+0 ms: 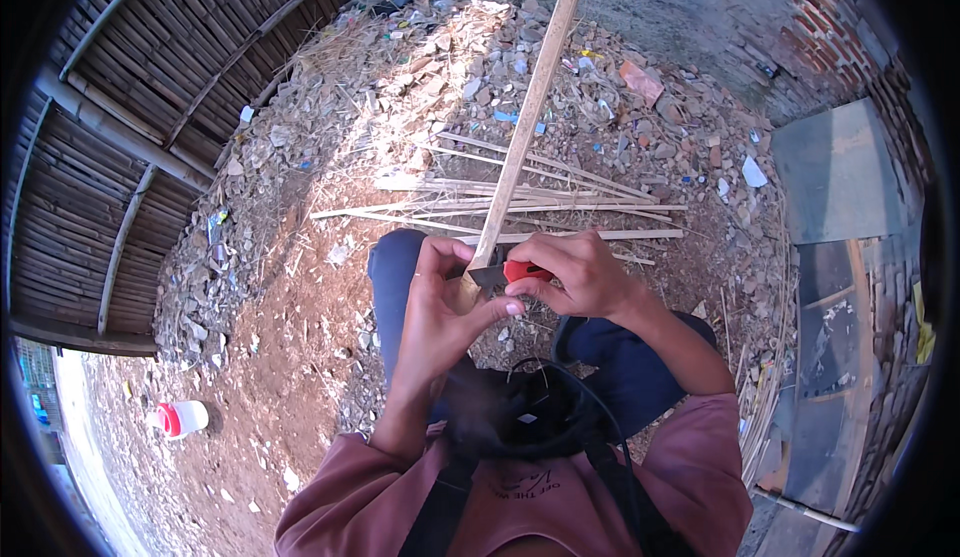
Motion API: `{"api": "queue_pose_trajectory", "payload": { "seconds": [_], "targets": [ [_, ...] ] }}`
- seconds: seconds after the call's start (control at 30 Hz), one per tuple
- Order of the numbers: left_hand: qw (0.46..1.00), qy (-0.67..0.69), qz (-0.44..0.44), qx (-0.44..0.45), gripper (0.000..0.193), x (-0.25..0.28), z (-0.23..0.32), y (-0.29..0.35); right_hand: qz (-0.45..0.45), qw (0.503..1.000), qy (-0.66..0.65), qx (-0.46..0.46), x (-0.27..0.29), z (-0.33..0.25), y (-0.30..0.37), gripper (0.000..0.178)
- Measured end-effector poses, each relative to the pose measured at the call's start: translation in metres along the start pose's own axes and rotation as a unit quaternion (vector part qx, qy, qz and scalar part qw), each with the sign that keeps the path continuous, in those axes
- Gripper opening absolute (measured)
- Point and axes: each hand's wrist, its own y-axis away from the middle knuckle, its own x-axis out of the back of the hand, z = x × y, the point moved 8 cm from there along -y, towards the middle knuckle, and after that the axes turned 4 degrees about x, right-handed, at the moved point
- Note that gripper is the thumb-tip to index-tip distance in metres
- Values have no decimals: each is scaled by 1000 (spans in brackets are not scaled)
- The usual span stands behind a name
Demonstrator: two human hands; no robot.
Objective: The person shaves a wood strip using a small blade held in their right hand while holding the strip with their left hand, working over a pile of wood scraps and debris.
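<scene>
Below, partly sunlit dirt (270,382) (rubbly beyond), slatted wall (215,42), knife (522,272) in right hand (578,274).

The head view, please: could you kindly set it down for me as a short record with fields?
Left hand: holds a long wooden strip near its lower end
Right hand: grips a red-handled cutter
Blade: at the strip's lower end; cutting depth cannot be told
Ground ahead: loose thin strips, with rubble beyond
Left side: slatted wall; red-and-white container on the ground
Right side: grey-green panel
</scene>
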Motion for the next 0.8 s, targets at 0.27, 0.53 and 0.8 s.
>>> {"api": "queue_pose_trajectory", "payload": {
  "seconds": [0.27,0.53,0.8],
  "targets": [
    [1000,1,10,21,61,0,2,2,4,1000,12,-1,-5,0,1,29],
    [999,26,24,9,57,1,1,4,5,1000,21,-14,-2,-2,1,28],
    [999,15,42,5,49,2,0,4,13,1000,26,-10,0,-6,-1,26]
  ]
}}
